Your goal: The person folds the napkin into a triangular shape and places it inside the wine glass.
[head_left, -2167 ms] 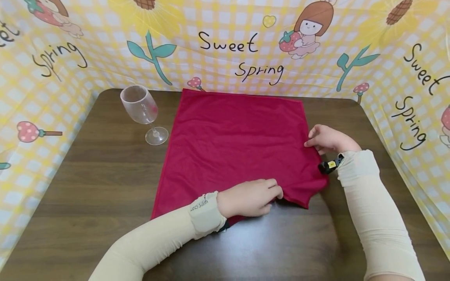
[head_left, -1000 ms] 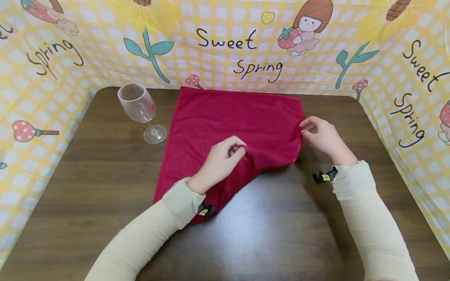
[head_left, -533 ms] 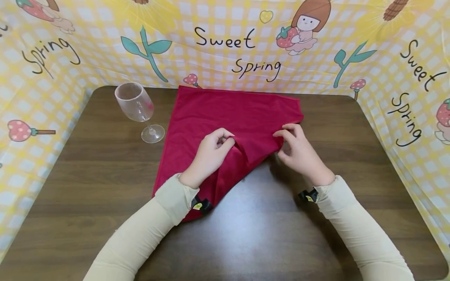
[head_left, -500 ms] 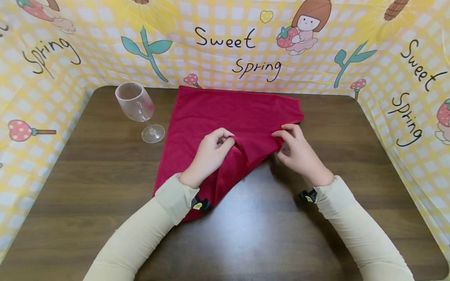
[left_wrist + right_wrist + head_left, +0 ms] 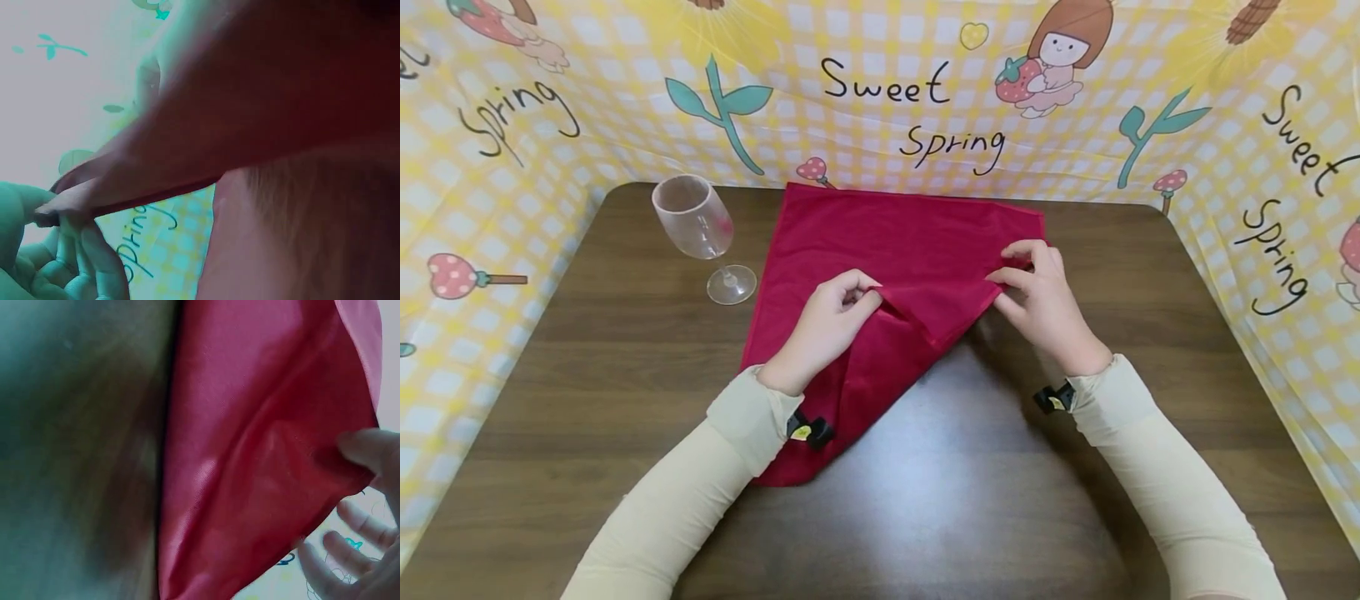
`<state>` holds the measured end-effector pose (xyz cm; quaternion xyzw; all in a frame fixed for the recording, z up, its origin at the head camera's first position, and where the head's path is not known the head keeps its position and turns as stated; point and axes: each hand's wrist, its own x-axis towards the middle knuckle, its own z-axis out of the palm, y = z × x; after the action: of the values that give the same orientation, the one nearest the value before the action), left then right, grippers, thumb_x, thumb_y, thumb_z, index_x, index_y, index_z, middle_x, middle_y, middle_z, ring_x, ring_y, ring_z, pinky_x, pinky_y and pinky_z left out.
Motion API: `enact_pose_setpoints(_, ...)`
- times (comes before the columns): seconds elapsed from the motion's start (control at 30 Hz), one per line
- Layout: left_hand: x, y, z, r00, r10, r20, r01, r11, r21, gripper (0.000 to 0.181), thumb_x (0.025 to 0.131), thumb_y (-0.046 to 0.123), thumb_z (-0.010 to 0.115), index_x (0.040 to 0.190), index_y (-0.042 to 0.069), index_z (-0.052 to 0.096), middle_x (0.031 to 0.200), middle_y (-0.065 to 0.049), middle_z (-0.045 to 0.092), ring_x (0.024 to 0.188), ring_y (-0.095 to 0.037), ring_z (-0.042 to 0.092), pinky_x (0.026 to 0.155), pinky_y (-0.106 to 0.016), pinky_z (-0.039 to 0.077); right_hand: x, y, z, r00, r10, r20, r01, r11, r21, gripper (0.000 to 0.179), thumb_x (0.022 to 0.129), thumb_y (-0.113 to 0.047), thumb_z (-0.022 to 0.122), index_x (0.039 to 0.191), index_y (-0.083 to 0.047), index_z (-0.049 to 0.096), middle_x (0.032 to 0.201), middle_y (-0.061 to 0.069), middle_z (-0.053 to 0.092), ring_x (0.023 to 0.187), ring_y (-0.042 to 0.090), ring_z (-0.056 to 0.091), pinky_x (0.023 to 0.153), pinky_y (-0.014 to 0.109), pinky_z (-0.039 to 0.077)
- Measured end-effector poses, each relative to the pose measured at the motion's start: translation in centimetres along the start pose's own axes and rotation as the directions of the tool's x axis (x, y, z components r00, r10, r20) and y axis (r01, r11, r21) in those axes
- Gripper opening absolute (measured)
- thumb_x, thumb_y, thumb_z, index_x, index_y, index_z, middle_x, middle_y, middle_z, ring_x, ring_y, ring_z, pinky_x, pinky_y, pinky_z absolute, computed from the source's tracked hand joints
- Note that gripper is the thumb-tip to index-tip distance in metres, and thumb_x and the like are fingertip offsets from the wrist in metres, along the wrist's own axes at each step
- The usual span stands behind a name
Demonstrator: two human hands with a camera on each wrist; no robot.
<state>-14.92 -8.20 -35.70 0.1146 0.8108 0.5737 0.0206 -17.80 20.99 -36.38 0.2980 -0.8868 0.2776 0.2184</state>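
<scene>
A dark red cloth napkin point(image 5: 880, 233) lies on the table with its near right part lifted and folded back. My left hand point(image 5: 831, 325) pinches a corner of it between thumb and fingers; in the left wrist view the cloth point(image 5: 206, 125) stretches taut away from the fingertips. At the napkin's right edge, my right hand point(image 5: 1041, 304) pinches the fold. In the right wrist view the thumb point(image 5: 365, 447) presses on the cloth point(image 5: 262, 462) and the other fingers spread by its edge. The near left corner of the napkin hangs below my left wrist.
A clear stemmed wine glass point(image 5: 696, 221) stands at the back left, its foot point(image 5: 732, 285) close to the napkin's left edge. The brown wooden table point(image 5: 587, 400) is enclosed by a yellow checked patterned cloth point(image 5: 880, 50) at the back and sides.
Both hands have moved: the left from the near edge up and leftward with the corner, the right inward along the right edge. The napkin's near right part has been lifted and folded over.
</scene>
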Motion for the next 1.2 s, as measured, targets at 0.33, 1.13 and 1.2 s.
enact_pose_setpoints(0.33,0.2,-1.9,-1.1,0.995,-0.076,0.066,0.074,0.996,0.041,0.017,0.094,0.017,0.053,0.107,0.010,0.063,0.099,-0.006,0.062,0.073,-0.020,0.058,0.073,-0.031,0.044,2.6,-0.2,0.2,0.999,0.007,-0.038,0.003,0.969,0.247,0.018,0.082,0.000,0.051,0.078,-0.007,0.067,0.097,0.006,0.065,0.092,0.020,0.057,0.085,0.035,0.035)
enact_pose_setpoints(1.13,3.2,-2.0,0.4,0.977,0.213,0.027,-0.212,0.937,0.278,0.015,0.092,0.007,0.056,0.104,0.013,0.063,0.091,-0.001,0.058,0.083,-0.015,0.052,0.076,-0.029,0.044,6.3,0.2,2.9,0.977,0.184,0.107,-0.206,0.942,0.264,0.035,0.094,-0.033,0.056,0.065,-0.013,0.053,0.060,-0.001,0.049,0.057,0.012,0.042,0.057,0.026,0.037)
enact_pose_setpoints(1.2,3.2,-2.2,0.3,0.983,0.183,-0.004,-0.176,0.949,0.262,0.021,0.093,0.007,0.053,0.107,0.014,0.066,0.093,-0.001,0.056,0.084,-0.015,0.049,0.075,-0.030,0.043,6.1,0.7,3.1,0.977,0.165,0.133,-0.193,0.953,0.234,0.030,0.094,-0.032,0.056,0.069,-0.014,0.055,0.065,-0.002,0.052,0.063,0.011,0.044,0.062,0.026,0.038)
